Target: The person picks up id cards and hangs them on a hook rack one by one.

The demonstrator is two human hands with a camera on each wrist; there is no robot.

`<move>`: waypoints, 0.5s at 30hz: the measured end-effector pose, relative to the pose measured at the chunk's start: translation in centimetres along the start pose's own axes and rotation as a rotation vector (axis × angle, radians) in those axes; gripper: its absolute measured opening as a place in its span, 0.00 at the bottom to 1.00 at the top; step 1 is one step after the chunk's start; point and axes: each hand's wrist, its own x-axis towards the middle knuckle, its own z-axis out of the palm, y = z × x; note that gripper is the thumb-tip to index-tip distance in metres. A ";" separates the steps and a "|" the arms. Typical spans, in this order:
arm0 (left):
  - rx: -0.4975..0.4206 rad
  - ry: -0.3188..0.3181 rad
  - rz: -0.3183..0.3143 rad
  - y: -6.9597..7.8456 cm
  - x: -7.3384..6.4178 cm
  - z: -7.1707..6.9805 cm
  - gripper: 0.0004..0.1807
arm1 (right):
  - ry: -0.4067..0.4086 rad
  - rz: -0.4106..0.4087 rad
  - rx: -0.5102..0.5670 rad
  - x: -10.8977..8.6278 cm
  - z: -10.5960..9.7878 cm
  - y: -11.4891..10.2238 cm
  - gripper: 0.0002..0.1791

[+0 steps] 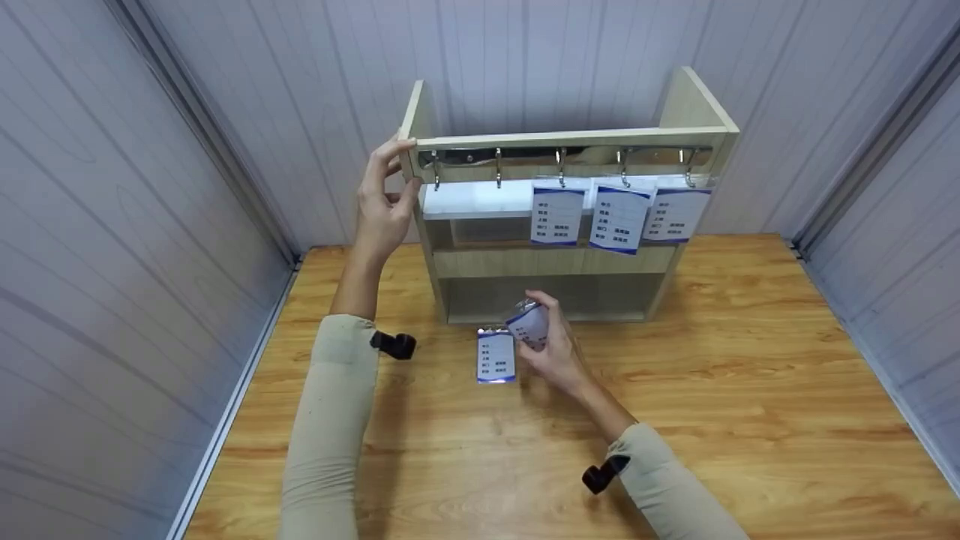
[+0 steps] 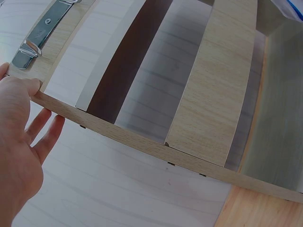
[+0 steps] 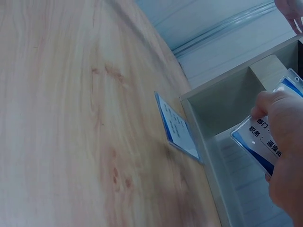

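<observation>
My left hand (image 1: 384, 214) grips the upper left side of a wooden shelf (image 1: 630, 261); in the left wrist view its thumb and fingers (image 2: 49, 137) are on either side of the panel edge. My right hand (image 1: 555, 352) pinches a clear-sleeved ID badge (image 1: 528, 324) with a blue-and-white card, tilted in front of the shelf's lower opening. Another ID badge (image 1: 496, 358) lies on the floorboards just left of that hand. Three more badges hang from hooks on the right: one at the middle hook (image 1: 559, 217), one beside it (image 1: 620, 217), one at the far right (image 1: 679, 215).
A metal hook rail (image 1: 517, 156) runs across the shelf's top front; its two left hooks carry nothing. Wood-grain flooring (image 1: 465, 457) lies under the shelf. Pale panel walls (image 1: 315, 97) stand behind and on both sides.
</observation>
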 end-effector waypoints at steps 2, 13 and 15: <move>-0.004 0.000 -0.001 0.0 0.0 0.0 0.26 | 0.014 -0.003 0.006 0.2 0.0 -0.3 0.47; -0.021 -0.002 -0.006 0.0 -0.1 0.0 0.26 | 0.069 -0.037 0.031 1.4 -0.1 -1.8 0.45; -0.016 -0.005 -0.001 0.0 -0.1 0.0 0.26 | 0.084 -0.043 0.020 1.5 -0.1 -2.1 0.45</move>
